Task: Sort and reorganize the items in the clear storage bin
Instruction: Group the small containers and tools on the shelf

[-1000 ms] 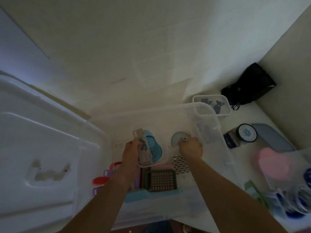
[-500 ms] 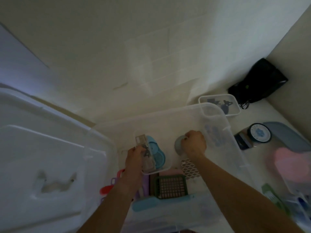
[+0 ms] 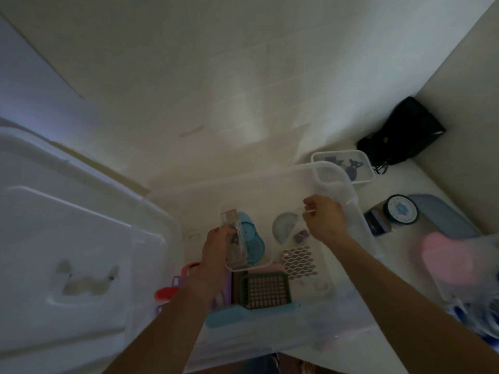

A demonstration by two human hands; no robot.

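Left hand (image 3: pixel 216 247): you grip a small clear rectangular plastic box (image 3: pixel 234 238), its long axis running away from you, inside the large clear plastic storage bin (image 3: pixel 359 220).
Right hand (image 3: pixel 324 221): you pinch a thin white stick (image 3: pixel 310 211), lying left-right.

small item pinched in right hand (image 3: pixel 325 221) unidentifiable, pink object (image 3: pixel 448 261) blurred

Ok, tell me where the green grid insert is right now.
The green grid insert lies inside the clear storage bin near its front wall, just below the white mesh piece and right of the left hand.
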